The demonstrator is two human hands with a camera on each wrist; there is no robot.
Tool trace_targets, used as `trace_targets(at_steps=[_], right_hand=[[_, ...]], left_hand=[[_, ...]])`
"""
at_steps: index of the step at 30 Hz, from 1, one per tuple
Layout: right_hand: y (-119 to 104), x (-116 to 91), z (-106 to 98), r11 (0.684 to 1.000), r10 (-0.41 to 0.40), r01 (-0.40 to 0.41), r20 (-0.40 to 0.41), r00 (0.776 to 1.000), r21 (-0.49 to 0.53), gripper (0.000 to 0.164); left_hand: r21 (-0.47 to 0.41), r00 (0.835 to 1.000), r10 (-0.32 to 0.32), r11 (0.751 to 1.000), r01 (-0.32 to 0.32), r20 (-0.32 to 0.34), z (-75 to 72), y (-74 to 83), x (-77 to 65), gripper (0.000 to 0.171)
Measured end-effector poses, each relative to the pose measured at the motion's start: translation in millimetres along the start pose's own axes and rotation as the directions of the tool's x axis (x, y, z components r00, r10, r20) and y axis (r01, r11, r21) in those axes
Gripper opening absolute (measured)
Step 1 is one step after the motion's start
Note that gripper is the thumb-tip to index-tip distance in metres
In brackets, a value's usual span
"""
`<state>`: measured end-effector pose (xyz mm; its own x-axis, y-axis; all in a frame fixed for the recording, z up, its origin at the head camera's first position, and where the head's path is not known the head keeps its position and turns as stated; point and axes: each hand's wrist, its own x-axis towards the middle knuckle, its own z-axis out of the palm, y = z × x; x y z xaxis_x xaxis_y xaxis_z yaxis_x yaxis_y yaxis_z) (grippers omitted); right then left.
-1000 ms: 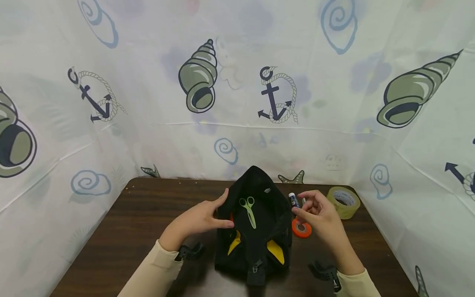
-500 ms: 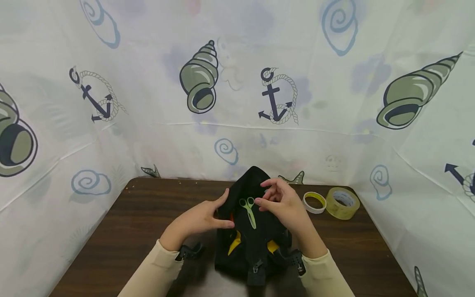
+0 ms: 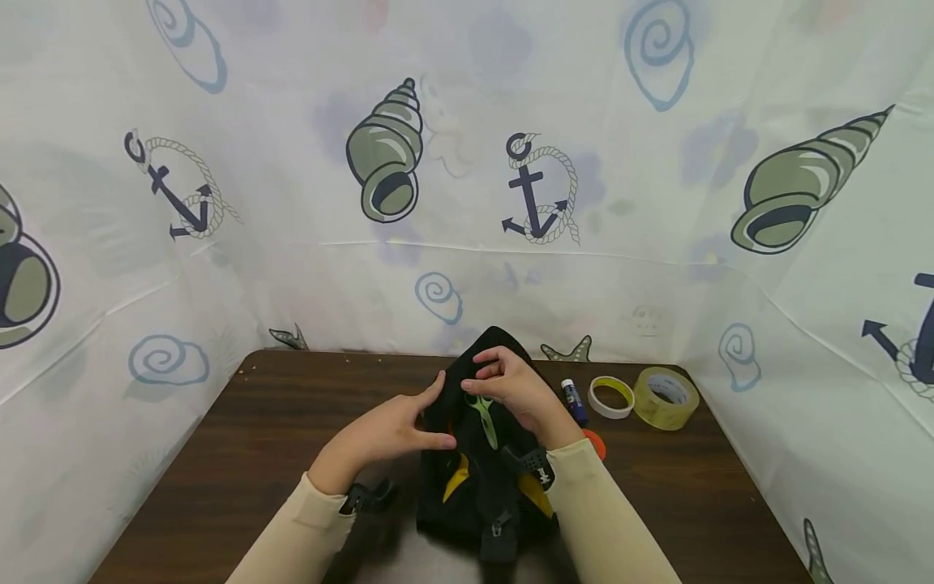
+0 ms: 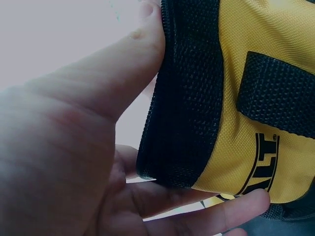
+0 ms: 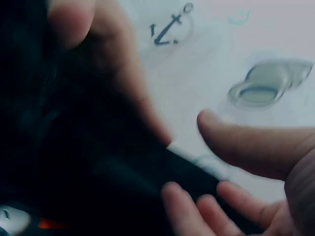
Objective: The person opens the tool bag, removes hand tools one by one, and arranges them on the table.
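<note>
A black and yellow tool bag (image 3: 456,515) stands unzipped in the head view, mouth facing me. My left hand (image 3: 383,438) grips its left rim, thumb and fingers on either side of the wall (image 4: 194,98) in the left wrist view. Green-handled scissors (image 3: 486,430) lie in the bag's mouth. Above them hovers my right hand (image 3: 518,397), fingers loosely bent; whether it touches the scissors handles cannot be told. The right wrist view is dark and blurred: the right thumb (image 5: 251,147) stands apart from the fingers, with nothing visible between.
Right of the bag are a blue glue stick (image 3: 573,402), a white tape ring with yellow core (image 3: 606,409), a wide roll of clear yellowish tape (image 3: 667,410) and an orange roll (image 3: 596,443), partly hidden by the right sleeve. A printed curtain surrounds the brown table (image 3: 321,381).
My right hand has moved left, from beside the glue stick and orange roll to above the bag's mouth. The left hand keeps its hold on the rim.
</note>
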<state>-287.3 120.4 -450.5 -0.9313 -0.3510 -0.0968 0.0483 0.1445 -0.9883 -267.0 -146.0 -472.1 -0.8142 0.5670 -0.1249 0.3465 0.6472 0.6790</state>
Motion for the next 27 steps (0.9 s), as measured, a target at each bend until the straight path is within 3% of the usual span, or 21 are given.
trace_targets(at_steps=[5, 14, 27], right_hand=[[40, 21, 2, 0.993, 0.096, -0.095, -0.017, 0.995, 0.073, 0.066], [96, 29, -3, 0.976, 0.193, -0.2, -0.084, 0.977, -0.08, 0.069], [108, 38, 4, 0.954, 0.14, -0.177, -0.162, 0.977, -0.24, 0.071]], left_hand=[[0.012, 1.0, 0.005, 1.0, -0.005, 0.027, 1.5, -1.0, 0.0, 0.119], [0.021, 1.0, -0.001, 1.0, 0.001, 0.024, 0.0, -2.7, -0.3, 0.12], [0.003, 0.999, -0.002, 1.0, 0.002, 0.032, -3.6, -2.6, -1.9, 0.121]])
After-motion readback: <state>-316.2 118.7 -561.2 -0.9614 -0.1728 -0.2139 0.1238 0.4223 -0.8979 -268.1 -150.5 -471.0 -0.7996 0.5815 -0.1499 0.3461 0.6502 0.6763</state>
